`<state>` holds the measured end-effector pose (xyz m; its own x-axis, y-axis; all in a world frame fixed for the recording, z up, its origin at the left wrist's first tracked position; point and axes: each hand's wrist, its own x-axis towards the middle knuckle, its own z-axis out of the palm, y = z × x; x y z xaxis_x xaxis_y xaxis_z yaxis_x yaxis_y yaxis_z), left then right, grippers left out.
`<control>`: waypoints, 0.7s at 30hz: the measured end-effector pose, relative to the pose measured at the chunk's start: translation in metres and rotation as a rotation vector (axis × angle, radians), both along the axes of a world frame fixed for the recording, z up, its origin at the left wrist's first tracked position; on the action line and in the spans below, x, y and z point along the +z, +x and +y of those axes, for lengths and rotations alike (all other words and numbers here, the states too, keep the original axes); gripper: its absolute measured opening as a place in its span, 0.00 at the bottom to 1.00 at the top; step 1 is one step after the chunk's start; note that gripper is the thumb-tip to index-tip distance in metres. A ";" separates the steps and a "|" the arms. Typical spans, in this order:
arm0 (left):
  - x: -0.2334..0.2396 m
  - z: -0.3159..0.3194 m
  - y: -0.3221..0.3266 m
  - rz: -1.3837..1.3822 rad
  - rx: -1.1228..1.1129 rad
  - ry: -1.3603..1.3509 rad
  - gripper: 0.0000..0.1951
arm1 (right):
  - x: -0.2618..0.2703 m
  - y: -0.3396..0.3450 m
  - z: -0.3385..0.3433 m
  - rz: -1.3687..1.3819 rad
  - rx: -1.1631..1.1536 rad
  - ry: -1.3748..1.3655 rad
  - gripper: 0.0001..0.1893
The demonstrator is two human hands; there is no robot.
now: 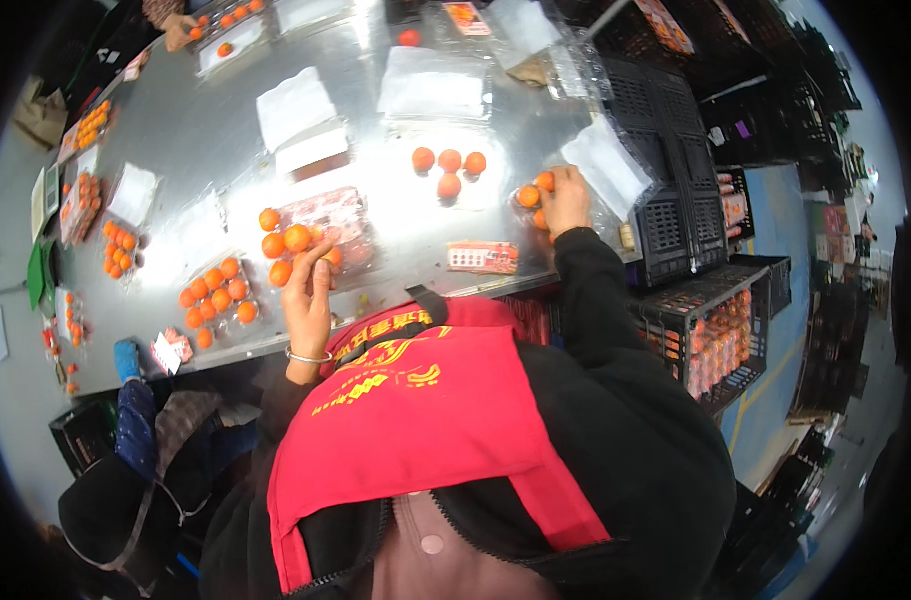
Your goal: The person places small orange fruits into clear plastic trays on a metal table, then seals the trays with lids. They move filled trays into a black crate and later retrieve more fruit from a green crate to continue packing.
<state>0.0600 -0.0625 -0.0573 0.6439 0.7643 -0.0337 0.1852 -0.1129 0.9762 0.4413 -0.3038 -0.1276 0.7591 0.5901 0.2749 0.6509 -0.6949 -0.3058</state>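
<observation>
On the metal table, my left hand [310,289] reaches over a group of orange citrus fruits [297,238] beside a clear plastic pack with a printed sheet [328,211]. Some fruits are partly hidden by its fingers, and whether it grips one is unclear. My right hand [568,199] is at the table's right, its fingers against orange fruits [528,196] in what looks like a clear tray. Between my hands lie several loose fruits [449,160] and, nearer the front edge, a printed card [482,257].
Clear packs with white liners [436,84] lie farther back. Black plastic crates [669,172] stand at the right, and another crate holds packed fruit [718,345]. At the left, a co-worker's blue-gloved hand [128,360] rests near filled trays [214,292]. Another person's hand [178,31] is at the far left.
</observation>
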 end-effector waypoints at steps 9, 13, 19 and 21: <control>-0.026 0.023 -0.071 0.052 0.372 0.136 0.13 | 0.060 -0.038 0.063 -0.099 0.086 0.144 0.21; -0.046 0.037 -0.085 0.217 0.301 0.241 0.20 | 0.087 -0.115 0.153 0.648 0.348 0.377 0.10; -0.073 0.049 -0.084 0.268 0.156 -0.003 0.30 | 0.083 -0.233 0.298 0.204 0.804 0.106 0.16; -0.079 0.050 -0.081 0.181 0.209 0.070 0.28 | 0.077 -0.251 0.332 0.170 0.739 -0.254 0.21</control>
